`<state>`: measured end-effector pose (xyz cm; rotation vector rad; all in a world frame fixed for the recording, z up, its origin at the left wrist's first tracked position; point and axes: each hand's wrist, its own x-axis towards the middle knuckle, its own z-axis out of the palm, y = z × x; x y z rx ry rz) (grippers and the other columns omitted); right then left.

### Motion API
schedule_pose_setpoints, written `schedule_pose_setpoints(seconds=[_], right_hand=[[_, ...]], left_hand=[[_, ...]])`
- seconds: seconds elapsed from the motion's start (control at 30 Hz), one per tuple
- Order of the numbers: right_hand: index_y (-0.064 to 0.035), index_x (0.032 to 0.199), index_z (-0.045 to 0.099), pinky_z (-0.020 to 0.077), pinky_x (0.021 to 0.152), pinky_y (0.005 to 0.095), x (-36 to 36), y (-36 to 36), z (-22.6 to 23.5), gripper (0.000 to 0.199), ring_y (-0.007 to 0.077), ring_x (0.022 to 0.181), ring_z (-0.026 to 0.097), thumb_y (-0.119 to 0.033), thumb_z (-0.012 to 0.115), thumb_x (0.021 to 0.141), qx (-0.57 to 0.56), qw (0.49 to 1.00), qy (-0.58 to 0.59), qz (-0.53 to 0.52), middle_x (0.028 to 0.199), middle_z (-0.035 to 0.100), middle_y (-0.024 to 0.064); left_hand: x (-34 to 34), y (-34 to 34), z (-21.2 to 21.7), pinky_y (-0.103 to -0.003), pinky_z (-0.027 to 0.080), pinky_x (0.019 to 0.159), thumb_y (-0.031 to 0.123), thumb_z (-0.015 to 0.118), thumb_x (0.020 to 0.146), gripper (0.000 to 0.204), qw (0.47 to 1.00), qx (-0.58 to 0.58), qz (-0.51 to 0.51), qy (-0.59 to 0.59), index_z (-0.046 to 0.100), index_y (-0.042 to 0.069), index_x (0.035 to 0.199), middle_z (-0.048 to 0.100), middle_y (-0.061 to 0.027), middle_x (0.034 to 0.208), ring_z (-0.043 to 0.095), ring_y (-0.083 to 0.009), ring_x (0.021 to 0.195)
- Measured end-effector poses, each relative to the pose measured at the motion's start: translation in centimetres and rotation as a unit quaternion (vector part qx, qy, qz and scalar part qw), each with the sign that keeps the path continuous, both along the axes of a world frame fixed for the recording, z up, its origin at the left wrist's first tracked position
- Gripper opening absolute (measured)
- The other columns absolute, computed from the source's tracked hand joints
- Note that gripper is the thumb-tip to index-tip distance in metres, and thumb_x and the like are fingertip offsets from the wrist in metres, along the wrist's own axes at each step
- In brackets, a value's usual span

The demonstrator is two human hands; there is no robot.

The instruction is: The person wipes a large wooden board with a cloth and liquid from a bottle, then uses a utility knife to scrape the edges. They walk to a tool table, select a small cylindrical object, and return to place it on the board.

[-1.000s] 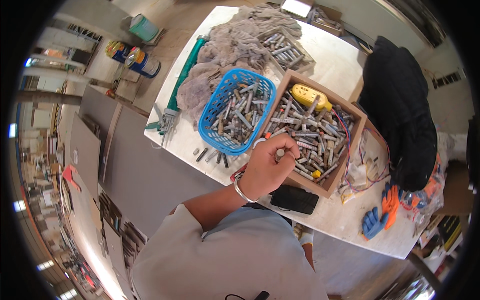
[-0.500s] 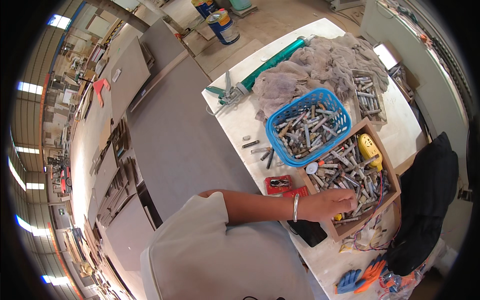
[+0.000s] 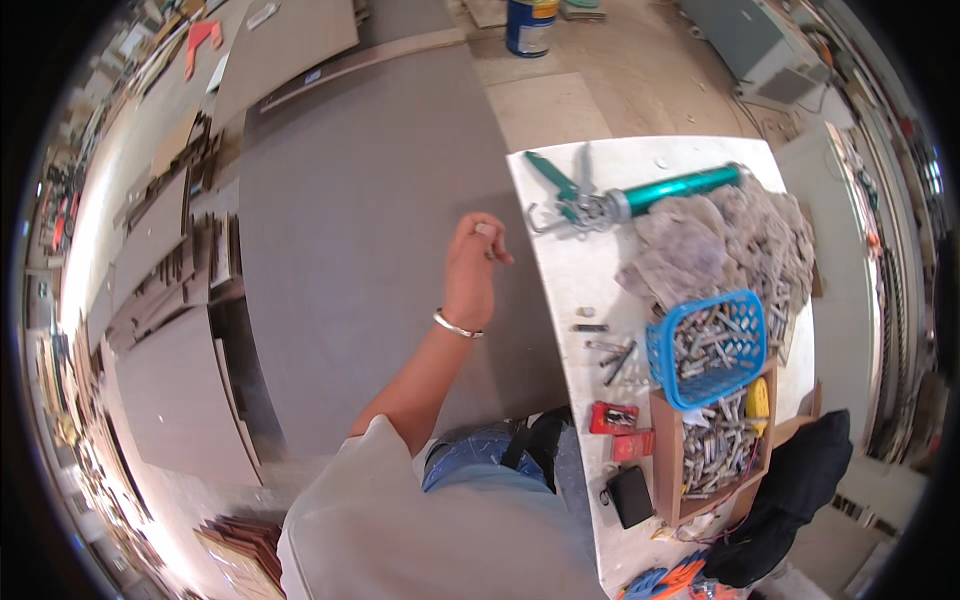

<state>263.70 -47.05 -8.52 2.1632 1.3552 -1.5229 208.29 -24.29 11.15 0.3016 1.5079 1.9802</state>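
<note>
My left hand [image 3: 474,262], with a silver bangle [image 3: 457,324] at the wrist, hangs over a large grey-brown board [image 3: 370,250]. Its fingers are curled closed, and a small pale piece seems to show between them, too small to name. To its right stands a white-topped table [image 3: 575,270]. On it a wooden box [image 3: 664,455] holds many short worn sticks, like crayons or wax fillers, and a yellow socket block [image 3: 757,402]. A blue plastic basket [image 3: 662,365] of similar sticks sits against the box's far end. My right hand is out of sight.
A teal caulking gun [image 3: 680,189] lies at the table's far end beside crumpled grey rags [image 3: 690,245]. Loose sticks [image 3: 618,360], red packets [image 3: 632,444] and a black flat case [image 3: 629,496] lie along the left edge. A blue-and-yellow can [image 3: 530,28] stands beyond.
My left hand has come out of the wooden box and swung left over the grey-brown board. The view has turned, so the table now appears farther right and lower.
</note>
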Motion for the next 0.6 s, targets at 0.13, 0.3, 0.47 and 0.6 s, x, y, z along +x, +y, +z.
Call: schedule_pose_setpoints(seconds=[0.13,0.3,0.47,0.6], right_hand=[[-0.0115,0.116,0.069,0.0539,0.086,0.0361,-6.5,1.9,3.5,0.031,0.0269,0.096,0.07,-0.03,0.056,0.096,0.029,0.986,-0.019,0.162,0.1,0.074,0.0137],[-0.0094,0.12,0.07,0.0529,0.095,0.0333,-16.5,7.7,3.8,0.033,0.0273,0.107,0.071,-0.025,0.057,0.094,-0.026,0.957,0.069,0.282,0.105,0.074,0.0155],[-0.0055,0.114,0.07,0.0515,0.095,0.0389,-42.6,16.6,5.5,0.028,0.0294,0.106,0.068,-0.009,0.063,0.088,0.13,0.881,0.196,0.41,0.109,0.072,0.0132],[-0.0077,0.125,0.062,0.0379,0.111,0.052,-61.9,24.0,0.1,0.044,0.0397,0.125,0.053,-0.013,0.066,0.082,0.409,0.666,0.29,0.553,0.127,0.062,0.0162]], left_hand=[[-8.1,-5.0,-5.5,-0.03,0.044,0.071,0.019,0.047,0.101,0.017,0.994,-0.098,0.052,0.017,0.059,0.009,0.095,0.052,-0.0011,0.08,0.056,-0.0136,0.076],[-16.2,-14.9,-21.8,-0.03,0.04,0.07,0.014,0.06,0.092,0.014,0.943,-0.261,0.159,0.129,0.058,0.008,0.079,0.05,-0.0008,0.078,0.047,-0.012,0.076],[-21.8,-17.9,-29.9,-0.041,0.041,0.082,0.022,0.063,0.091,0.015,0.698,-0.503,0.094,0.502,0.062,0.01,0.082,0.059,-0.0063,0.089,0.054,-0.0247,0.091],[-26.1,-17.9,-30.4,-0.045,0.04,0.086,0.023,0.064,0.089,0.012,0.692,-0.531,0.035,0.488,0.063,0.011,0.092,0.061,-0.0081,0.101,0.054,-0.0294,0.098]])
